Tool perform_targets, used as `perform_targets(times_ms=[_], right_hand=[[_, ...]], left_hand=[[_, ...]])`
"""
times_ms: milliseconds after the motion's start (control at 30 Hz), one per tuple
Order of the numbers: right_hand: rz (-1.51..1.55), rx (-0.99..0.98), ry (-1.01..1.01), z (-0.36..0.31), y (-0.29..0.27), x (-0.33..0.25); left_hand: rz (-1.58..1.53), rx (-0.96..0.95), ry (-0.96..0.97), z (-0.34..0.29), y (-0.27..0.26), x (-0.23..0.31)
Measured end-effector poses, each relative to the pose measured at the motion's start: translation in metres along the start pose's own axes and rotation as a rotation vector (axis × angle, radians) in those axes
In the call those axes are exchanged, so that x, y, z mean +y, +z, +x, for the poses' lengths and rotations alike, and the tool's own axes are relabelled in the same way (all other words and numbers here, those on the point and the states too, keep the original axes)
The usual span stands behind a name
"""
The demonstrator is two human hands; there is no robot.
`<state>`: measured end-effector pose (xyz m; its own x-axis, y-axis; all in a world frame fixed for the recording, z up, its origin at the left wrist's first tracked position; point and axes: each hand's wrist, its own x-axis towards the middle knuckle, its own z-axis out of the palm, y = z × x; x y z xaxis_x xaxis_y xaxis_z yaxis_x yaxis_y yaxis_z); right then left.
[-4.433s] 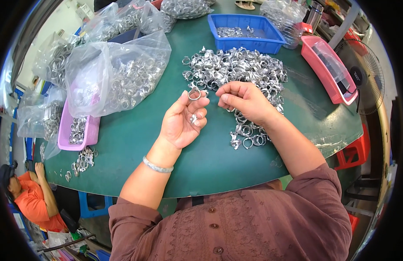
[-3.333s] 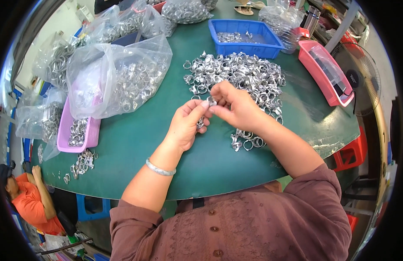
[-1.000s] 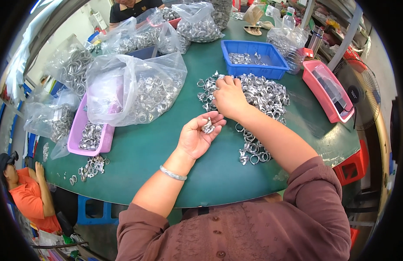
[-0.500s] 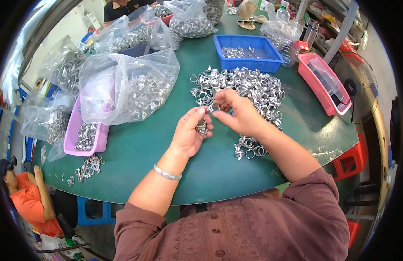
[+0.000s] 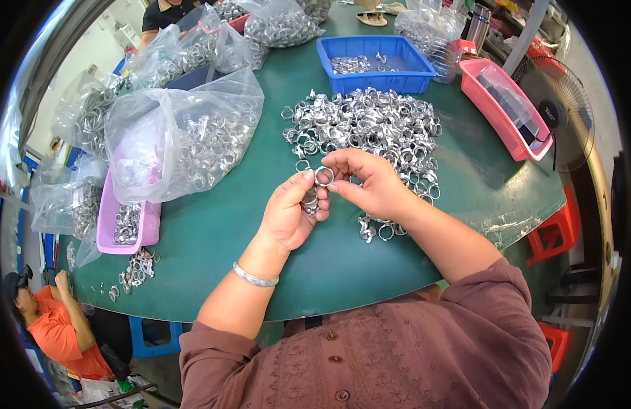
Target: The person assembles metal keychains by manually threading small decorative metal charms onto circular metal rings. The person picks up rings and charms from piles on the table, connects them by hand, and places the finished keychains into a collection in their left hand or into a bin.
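Over the near side of a heap of silvery metal rings (image 5: 370, 123), my two hands meet. My right hand (image 5: 373, 180) is closed, with thumb and fingertips pinching one metal ring (image 5: 324, 176) whose round opening faces up toward me. My left hand (image 5: 287, 213) is closed too; its thumb and forefinger are at the left edge of that ring, and several more rings (image 5: 311, 200) lie in its curled fingers. How much of the pinched ring my left thumb grips is partly hidden.
Beyond the heap stands a blue tray (image 5: 380, 83) with some rings. A pink basket (image 5: 499, 102) and a fan (image 5: 557, 112) are on the right. Left are a clear bag of rings (image 5: 213, 146), a purple basket (image 5: 150, 225) and loose rings (image 5: 137, 269). A person in orange (image 5: 63, 334) sits far left.
The ring between my hands has turned so that its round opening shows more fully. The whole view has shifted slightly, with the heap and trays now higher and further left.
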<state>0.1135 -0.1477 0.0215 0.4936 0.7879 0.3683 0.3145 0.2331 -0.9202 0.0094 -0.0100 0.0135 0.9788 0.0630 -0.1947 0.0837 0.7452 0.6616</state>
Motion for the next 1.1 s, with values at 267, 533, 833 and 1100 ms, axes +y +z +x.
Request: perform_targets(times_ms=[267, 533, 833, 1100], right_hand=[[-0.187, -0.022, -0.082, -0.001, -0.004, -0.008], [-0.237, 0.04, -0.204, -0.003, 0.004, -0.005], [-0.333, 0.005, -0.222, -0.001, 0.002, -0.008], [-0.967, 0.167, -0.328, 0.005, -0.023, -0.003]], left_hand=[[0.163, 0.163, 0.065, -0.001, 0.006, -0.004], [0.09, 0.114, 0.132, 0.0, 0.007, -0.005], [-0.124, 0.042, -0.005, 0.003, -0.003, -0.003], [-0.182, 0.047, -0.047, 0.004, -0.003, 0.001]])
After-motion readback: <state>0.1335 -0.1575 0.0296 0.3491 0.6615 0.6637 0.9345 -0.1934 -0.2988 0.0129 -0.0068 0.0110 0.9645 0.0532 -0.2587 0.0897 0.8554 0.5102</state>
